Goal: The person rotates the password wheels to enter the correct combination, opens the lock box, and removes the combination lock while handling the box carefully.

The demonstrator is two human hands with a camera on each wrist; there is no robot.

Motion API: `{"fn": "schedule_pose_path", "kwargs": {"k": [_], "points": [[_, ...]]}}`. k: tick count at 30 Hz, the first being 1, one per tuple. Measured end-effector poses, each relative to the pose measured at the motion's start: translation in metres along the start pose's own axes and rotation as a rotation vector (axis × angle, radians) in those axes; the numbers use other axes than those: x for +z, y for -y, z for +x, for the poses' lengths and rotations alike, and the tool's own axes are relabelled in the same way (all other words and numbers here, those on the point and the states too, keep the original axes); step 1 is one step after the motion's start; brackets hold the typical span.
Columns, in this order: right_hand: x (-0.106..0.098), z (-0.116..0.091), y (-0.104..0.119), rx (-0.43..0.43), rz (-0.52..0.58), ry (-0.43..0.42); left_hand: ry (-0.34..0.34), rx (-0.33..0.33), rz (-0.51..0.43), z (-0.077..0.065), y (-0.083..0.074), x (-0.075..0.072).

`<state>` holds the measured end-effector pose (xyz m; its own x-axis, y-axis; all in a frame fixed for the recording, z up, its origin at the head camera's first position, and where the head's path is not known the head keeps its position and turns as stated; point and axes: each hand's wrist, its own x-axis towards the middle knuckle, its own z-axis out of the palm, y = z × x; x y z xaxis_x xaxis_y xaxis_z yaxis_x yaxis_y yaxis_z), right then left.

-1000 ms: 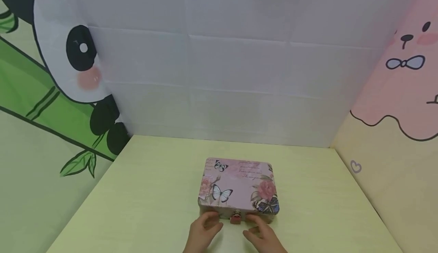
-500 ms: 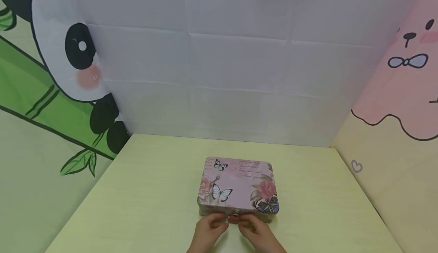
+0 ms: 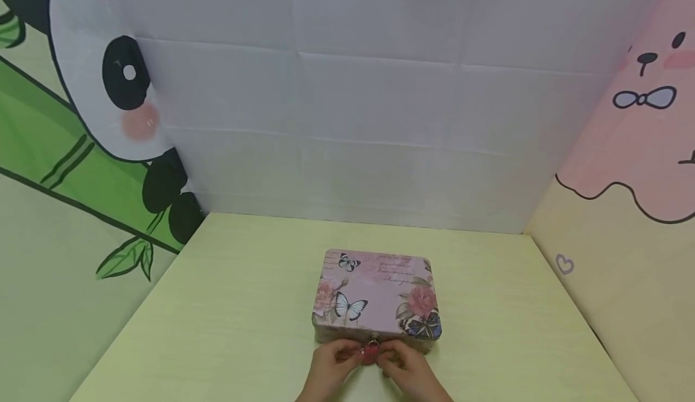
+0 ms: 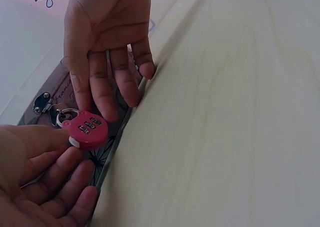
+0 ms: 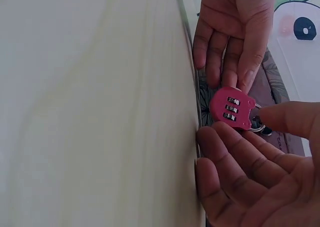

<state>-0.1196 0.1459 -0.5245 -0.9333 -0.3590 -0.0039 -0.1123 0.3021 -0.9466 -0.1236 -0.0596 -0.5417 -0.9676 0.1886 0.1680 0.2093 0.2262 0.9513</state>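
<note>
A red-pink combination padlock (image 3: 370, 354) with three number dials hangs by its metal shackle from the front latch of a pink tin box (image 3: 380, 290). Butterflies and roses decorate the box lid, which is down. My left hand (image 3: 327, 368) pinches the padlock's side between thumb and index finger; its other fingers are bent beneath, as the left wrist view shows. From the opposite side my right hand (image 3: 411, 368) holds the padlock too, thumb by the shackle and fingertips at the body's edge. In the right wrist view the dials of the padlock (image 5: 232, 108) face the camera.
The box stands on a pale yellow wood-grain table (image 3: 233, 305). A white sheet (image 3: 374, 106) rises behind it. A panda panel (image 3: 108, 88) borders the left side, and a pink cartoon panel (image 3: 646, 142) the right.
Both hands have come inward from the box front to the padlock and taken hold of it. The padlock's body is now tipped outward, toward me. The box has barely moved.
</note>
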Motion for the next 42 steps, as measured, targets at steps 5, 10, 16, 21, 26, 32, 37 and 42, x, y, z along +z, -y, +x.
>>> {"fn": "schedule_pose_path", "kwargs": {"k": [5,10,16,21,26,32,37,42], "points": [[0.0,0.0019,-0.0021,0.046,0.028,-0.003,0.009,0.021,0.014,0.0006,-0.0014,0.0001],[-0.0009,0.0018,-0.0035,0.063,0.037,0.003,0.037,-0.05,-0.041,0.0,-0.0017,0.0017],[-0.0024,0.0018,-0.0047,0.08,0.065,0.02,0.056,-0.128,-0.091,0.0005,-0.0008,0.0036],[-0.0027,0.0015,-0.0035,0.097,0.086,0.019,0.063,-0.135,-0.126,0.0,-0.001,0.0025],[-0.0023,0.0021,-0.0045,0.1,0.126,0.027,0.061,-0.118,-0.122,0.0001,-0.0038,0.0006],[-0.0023,0.0023,-0.0017,0.108,0.133,0.033,0.064,-0.125,-0.122,0.0007,-0.0077,-0.0005],[-0.0013,0.0025,0.0012,0.142,0.122,0.04,0.071,-0.145,-0.142,0.0024,-0.0062,-0.0002],[-0.0004,0.0044,0.0007,0.167,0.138,0.057,0.079,-0.147,-0.17,0.0029,-0.0049,-0.0009]]}}
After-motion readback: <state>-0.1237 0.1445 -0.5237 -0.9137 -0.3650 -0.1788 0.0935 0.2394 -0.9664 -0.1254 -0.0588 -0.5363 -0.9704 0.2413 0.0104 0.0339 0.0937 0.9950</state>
